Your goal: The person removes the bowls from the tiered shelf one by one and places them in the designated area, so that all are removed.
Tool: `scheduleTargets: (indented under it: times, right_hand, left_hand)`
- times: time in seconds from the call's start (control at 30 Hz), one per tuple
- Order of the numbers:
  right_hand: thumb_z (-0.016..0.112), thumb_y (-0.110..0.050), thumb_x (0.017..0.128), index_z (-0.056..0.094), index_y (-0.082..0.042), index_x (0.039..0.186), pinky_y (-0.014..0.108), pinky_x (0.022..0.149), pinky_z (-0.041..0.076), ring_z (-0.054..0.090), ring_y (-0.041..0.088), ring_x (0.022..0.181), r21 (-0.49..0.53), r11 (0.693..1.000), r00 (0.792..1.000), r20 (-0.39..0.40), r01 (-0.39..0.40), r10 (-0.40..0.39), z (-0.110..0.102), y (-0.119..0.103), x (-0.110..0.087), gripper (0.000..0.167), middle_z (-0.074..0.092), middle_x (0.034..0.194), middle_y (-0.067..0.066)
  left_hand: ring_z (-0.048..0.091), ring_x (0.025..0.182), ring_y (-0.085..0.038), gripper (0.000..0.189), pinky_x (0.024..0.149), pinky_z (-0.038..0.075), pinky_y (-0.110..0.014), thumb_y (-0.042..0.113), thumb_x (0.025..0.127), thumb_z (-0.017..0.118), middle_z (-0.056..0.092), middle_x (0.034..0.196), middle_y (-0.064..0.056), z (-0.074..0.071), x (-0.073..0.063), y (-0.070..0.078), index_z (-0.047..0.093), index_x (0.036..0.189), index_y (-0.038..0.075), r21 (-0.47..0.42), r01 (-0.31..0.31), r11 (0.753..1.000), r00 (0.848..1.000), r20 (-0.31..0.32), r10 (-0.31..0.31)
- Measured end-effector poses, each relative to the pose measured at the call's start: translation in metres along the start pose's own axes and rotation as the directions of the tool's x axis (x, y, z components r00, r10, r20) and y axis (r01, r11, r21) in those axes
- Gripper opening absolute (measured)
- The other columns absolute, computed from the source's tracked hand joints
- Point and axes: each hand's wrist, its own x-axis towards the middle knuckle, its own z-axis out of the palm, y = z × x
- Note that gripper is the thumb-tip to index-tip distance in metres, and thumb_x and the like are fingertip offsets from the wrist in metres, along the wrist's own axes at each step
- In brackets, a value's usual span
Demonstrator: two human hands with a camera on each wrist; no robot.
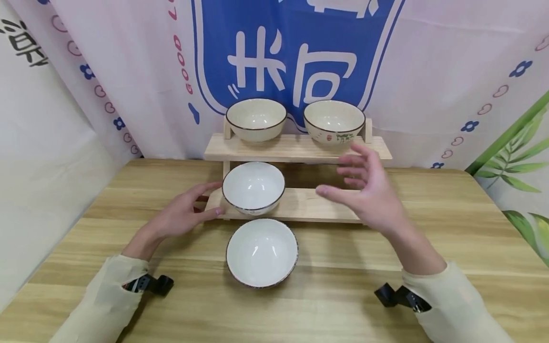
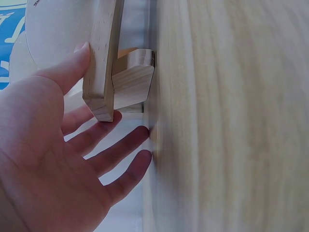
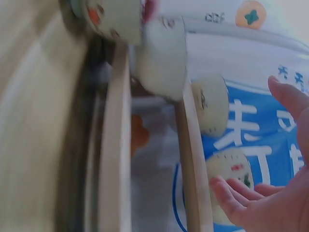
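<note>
Grip wide on both sides of the wooden stand (image 1: 317, 204)

Left hand (image 1: 184, 212): at the left end of the lower tier, fingers extended and well parted from the thumb. Left wrist view puts the thumb against the plank and one fingertip at its corner; grip wide, with the plank's end between.

Right hand (image 1: 371, 195): raised before the stand's right side, thumb and fingers spread, grip wide. Fingertips overlap the upper tier (image 1: 296, 148) in the head view, near the upper right bowl (image 1: 333, 116); contact cannot be told (right wrist view is partly blurred).

Bowls: four. Upper right bowl is cream with a brown rim, green and red marks on its outer wall. Upper left bowl (image 1: 257, 118), also brown-rimmed, stands beside it, apart. Lower bowl (image 1: 254, 186), white inside, sits upright on the left part of the lower tier, just beside the left hand. Front bowl (image 1: 262, 253) stands upright on the table (image 1: 326, 309), before the lower one.

Backdrop: a printed curtain (image 1: 429, 71) behind the stand.
</note>
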Motion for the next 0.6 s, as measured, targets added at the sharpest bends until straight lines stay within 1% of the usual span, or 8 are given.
scheduleTargets:
  times: [0.1,0.2,0.33,0.47,0.6]
  right_hand:
    - [0.092,-0.036,0.085,0.011,-0.015,0.169,0.054,0.124,0.041,0.051,0.03,0.144,-0.003,1.0,0.998,-0.063,-0.029,0.029,-0.008,-0.003,0.01,0.118,0.041,0.164,0.013]
    - [0.092,-0.04,0.083,0.007,-0.018,0.17,0.056,0.124,0.041,0.046,0.033,0.148,-0.007,0.998,0.993,-0.093,-0.067,0.066,-0.015,-0.003,0.023,0.124,0.034,0.169,0.013]
    - [0.093,-0.042,0.082,0.003,-0.02,0.171,0.058,0.123,0.042,0.042,0.036,0.151,-0.012,0.995,0.989,-0.106,-0.103,0.102,-0.02,-0.001,0.041,0.129,0.029,0.17,0.013]
    - [0.094,-0.042,0.081,0.003,-0.02,0.171,0.055,0.124,0.041,0.041,0.036,0.15,-0.016,0.994,0.987,-0.114,-0.113,0.11,-0.022,0.001,0.057,0.13,0.029,0.168,0.015]
    - [0.094,-0.043,0.08,0.001,-0.017,0.171,0.051,0.126,0.04,0.04,0.035,0.152,-0.019,0.992,0.986,-0.112,-0.123,0.121,-0.024,0.001,0.07,0.132,0.027,0.171,0.016]
  left_hand:
    - [0.056,0.138,-0.044,0.078,0.11,0.053,-0.059,0.042,0.103,0.07,0.04,0.167,-0.02,0.001,0.0,0.0,0.034,0.166,0.014,-0.001,0.004,1.0,1.0,-0.001,-0.004]
    - [0.056,0.139,-0.045,0.078,0.11,0.053,-0.06,0.042,0.104,0.07,0.039,0.168,-0.02,0.001,0.0,-0.001,0.034,0.166,0.013,-0.002,0.006,1.0,1.0,-0.001,-0.006]
    - [0.056,0.139,-0.045,0.078,0.11,0.053,-0.06,0.043,0.103,0.07,0.039,0.168,-0.019,0.001,0.0,-0.002,0.034,0.166,0.014,-0.001,0.005,1.0,1.0,0.0,-0.005]
    - [0.056,0.138,-0.045,0.077,0.109,0.054,-0.06,0.043,0.103,0.07,0.039,0.168,-0.019,0.001,0.0,-0.003,0.035,0.166,0.014,-0.006,-0.001,1.0,1.0,0.003,0.001]
    - [0.057,0.138,-0.045,0.077,0.109,0.054,-0.06,0.042,0.103,0.07,0.039,0.168,-0.018,0.001,0.001,-0.002,0.034,0.166,0.015,-0.012,-0.001,1.0,1.0,0.005,0.001]
